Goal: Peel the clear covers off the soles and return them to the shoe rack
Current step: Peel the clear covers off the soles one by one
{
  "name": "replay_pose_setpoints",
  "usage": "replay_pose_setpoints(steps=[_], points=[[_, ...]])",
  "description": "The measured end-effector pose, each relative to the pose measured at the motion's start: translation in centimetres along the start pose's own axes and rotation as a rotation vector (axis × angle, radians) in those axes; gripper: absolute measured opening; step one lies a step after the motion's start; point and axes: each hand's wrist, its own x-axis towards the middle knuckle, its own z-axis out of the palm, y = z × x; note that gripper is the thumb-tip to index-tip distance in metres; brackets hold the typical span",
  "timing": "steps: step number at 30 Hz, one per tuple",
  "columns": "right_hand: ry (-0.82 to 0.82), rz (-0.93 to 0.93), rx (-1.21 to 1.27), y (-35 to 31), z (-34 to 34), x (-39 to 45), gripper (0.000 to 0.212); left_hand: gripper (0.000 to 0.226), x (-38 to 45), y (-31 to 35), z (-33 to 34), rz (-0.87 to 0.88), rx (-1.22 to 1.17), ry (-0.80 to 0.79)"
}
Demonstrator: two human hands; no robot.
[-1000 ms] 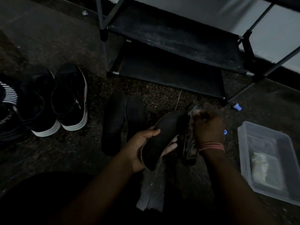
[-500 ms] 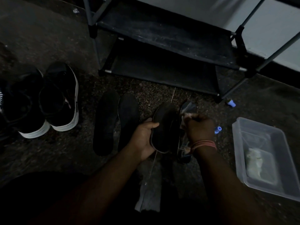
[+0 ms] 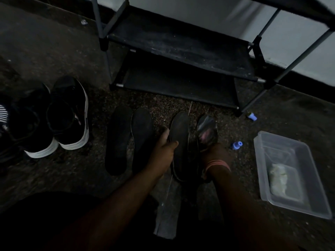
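Left hand (image 3: 164,151) grips the dark oval insole (image 3: 179,142) on the floor; right hand (image 3: 215,154) holds the glossy clear-covered insole (image 3: 206,131) beside it.

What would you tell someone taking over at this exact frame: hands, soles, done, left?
Left hand grips a bare dark sole on the floor.
Right hand holds the shiny covered sole; its fingers are hard to see.
Two more soles lie side by side to the left, seemingly bare.
Shoe rack shelves hold none yet.
Left: peel the shiny one, then rack all four.
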Motion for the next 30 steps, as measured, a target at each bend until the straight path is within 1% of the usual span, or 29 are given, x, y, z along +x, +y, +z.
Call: replay_pose_setpoints(steps=[2, 4, 6, 7, 8, 9, 10, 11, 12, 14, 15, 16, 18, 20, 22, 24, 27, 30], points=[[-0.026, 0.020, 0.064, 0.5, -0.4, 0.2, 0.033, 0.057, -0.9, 0.6, -0.2, 0.027, 0.021, -0.010], [-0.131, 0.059, 0.182, 1.3, -0.9, 1.2, 0.032, 0.051, -1.7, 0.7, -0.6, 0.053, 0.044, -0.023], [-0.298, 0.112, 0.371, 1.8, -2.3, 1.4, 0.042, 0.045, -3.0, 1.0, -1.5, 0.084, 0.077, -0.043], [-0.329, 0.129, 0.438, 2.0, -2.8, 1.7, 0.047, 0.042, -3.4, 1.0, -1.9, 0.077, 0.098, -0.064], [-0.326, 0.126, 0.462, 2.3, -3.4, 1.9, 0.049, 0.040, -4.1, 1.0, -2.3, 0.058, 0.103, -0.081], [-0.320, 0.084, 0.464, 2.5, -4.3, 1.5, 0.042, 0.039, -5.0, 1.1, -2.6, 0.039, 0.065, -0.094], [-0.343, 0.039, 0.470, 2.4, -5.1, 0.7, 0.030, 0.038, -5.9, 1.2, -2.8, 0.015, 0.009, -0.107], [-0.393, 0.006, 0.547, 2.1, -5.7, -0.5, 0.013, 0.036, -6.8, 1.2, -2.9, -0.023, -0.061, -0.120], [-0.465, -0.035, 0.687, 1.7, -6.6, -2.5, 0.005, 0.035, -7.8, 1.3, -2.9, -0.074, -0.141, -0.133], [-0.665, -0.053, 1.049, 1.3, -7.3, -6.4, 0.019, 0.040, -9.8, 1.3, -3.2, -0.223, -0.321, -0.189], [-0.749, -0.068, 1.132, 1.0, -7.6, -8.7, 0.021, 0.049, -10.8, 1.2, -3.4, -0.296, -0.401, -0.243], [-0.773, -0.086, 1.154, 1.0, -7.4, -10.2, 0.021, 0.057, -11.7, 1.1, -3.6, -0.352, -0.477, -0.309], [-0.771, -0.149, 1.153, 1.1, -7.0, -13.1, 0.017, 0.070, -13.8, 1.1, -4.1, -0.389, -0.626, -0.428], [-0.733, -0.174, 1.150, 1.1, -6.7, -15.3, 0.011, 0.072, -15.7, 1.4, -4.3, -0.357, -0.720, -0.485], [-0.675, -0.194, 1.116, 1.3, -6.4, -16.6, 0.010, 0.067, -17.1, 1.5, -4.2, -0.313, -0.747, -0.487], [-0.614, -0.247, 1.077, 1.4, -6.3, -18.0, 0.012, 0.060, -17.9, 1.3, -4.3, -0.284, -0.722, -0.450], [-0.518, -0.352, 0.970, 1.7, -6.2, -19.2, 0.009, 0.057, -18.4, 0.9, -4.9, -0.281, -0.686, -0.419], [-0.380, -0.485, 0.940, 1.9, -6.0, -20.2, 0.006, 0.056, -18.6, 0.9, -5.5, -0.239, -0.670, -0.401]])
